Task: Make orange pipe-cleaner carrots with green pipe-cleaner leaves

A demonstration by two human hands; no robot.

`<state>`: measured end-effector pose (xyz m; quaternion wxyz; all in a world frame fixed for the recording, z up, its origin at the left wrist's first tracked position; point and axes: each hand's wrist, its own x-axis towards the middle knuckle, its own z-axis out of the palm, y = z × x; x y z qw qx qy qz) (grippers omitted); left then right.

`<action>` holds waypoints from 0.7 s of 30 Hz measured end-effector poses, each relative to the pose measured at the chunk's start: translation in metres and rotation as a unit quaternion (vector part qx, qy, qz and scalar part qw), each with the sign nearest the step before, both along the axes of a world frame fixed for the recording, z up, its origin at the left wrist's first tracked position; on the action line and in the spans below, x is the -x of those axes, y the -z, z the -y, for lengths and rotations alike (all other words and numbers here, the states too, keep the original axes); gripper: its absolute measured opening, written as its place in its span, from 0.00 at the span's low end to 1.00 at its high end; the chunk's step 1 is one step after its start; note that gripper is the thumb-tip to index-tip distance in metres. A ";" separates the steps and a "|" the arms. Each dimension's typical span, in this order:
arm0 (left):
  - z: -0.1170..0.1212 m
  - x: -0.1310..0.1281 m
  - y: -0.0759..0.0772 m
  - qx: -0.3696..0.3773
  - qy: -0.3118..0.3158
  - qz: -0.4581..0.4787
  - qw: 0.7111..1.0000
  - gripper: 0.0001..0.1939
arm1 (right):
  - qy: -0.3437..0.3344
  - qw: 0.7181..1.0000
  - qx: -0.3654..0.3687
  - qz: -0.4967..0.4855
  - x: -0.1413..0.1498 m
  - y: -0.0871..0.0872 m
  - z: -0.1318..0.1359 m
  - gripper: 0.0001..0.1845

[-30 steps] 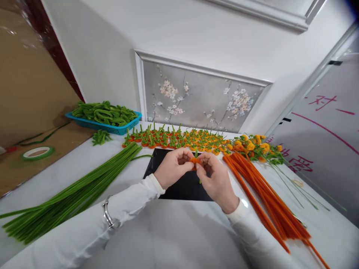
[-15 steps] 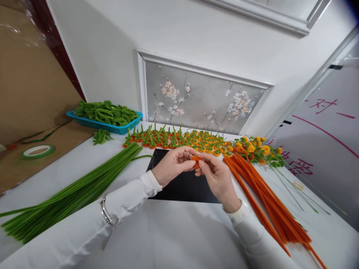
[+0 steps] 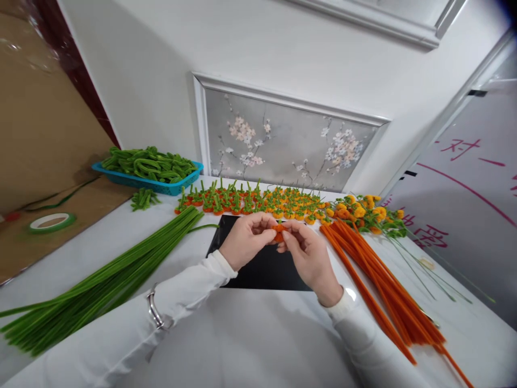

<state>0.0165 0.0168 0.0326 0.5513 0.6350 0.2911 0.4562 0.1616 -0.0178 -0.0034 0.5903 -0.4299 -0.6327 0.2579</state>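
My left hand [image 3: 248,241] and my right hand [image 3: 309,257] meet above a black mat [image 3: 262,267] on the white table. Both pinch a small orange pipe-cleaner piece [image 3: 278,231] with a short green stem between their fingertips. A bundle of long green pipe cleaners [image 3: 109,277] lies to the left of my left arm. Long orange pipe cleaners [image 3: 375,280] lie to the right of my right hand. Behind my hands stands a row of small finished orange and green pieces [image 3: 258,202].
A blue basket [image 3: 165,186] of bent green pieces sits at the back left, with a few loose green bits [image 3: 143,198] beside it. Yellow pompom flowers on thin wires [image 3: 374,213] lie at the back right. A roll of green tape [image 3: 50,222] rests on brown board at the left.
My fingers keep working the small orange piece, which stays in almost the same place above the mat. The view shifts slightly.
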 end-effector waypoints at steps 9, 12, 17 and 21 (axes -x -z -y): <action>-0.004 0.001 0.006 -0.071 -0.041 -0.087 0.993 0.07 | -0.057 0.997 0.037 -0.048 -0.001 -0.002 0.000 0.12; -0.002 0.002 0.006 -0.107 -0.018 -0.099 0.989 0.09 | -0.057 0.995 0.046 -0.073 0.000 -0.006 0.001 0.12; 0.001 0.005 0.009 -0.108 0.021 -0.098 0.989 0.23 | -0.046 0.995 0.041 -0.081 -0.004 -0.008 0.001 0.12; 0.000 0.004 0.009 -0.112 0.017 -0.088 0.990 0.17 | -0.044 0.996 0.047 -0.070 -0.007 -0.004 0.000 0.14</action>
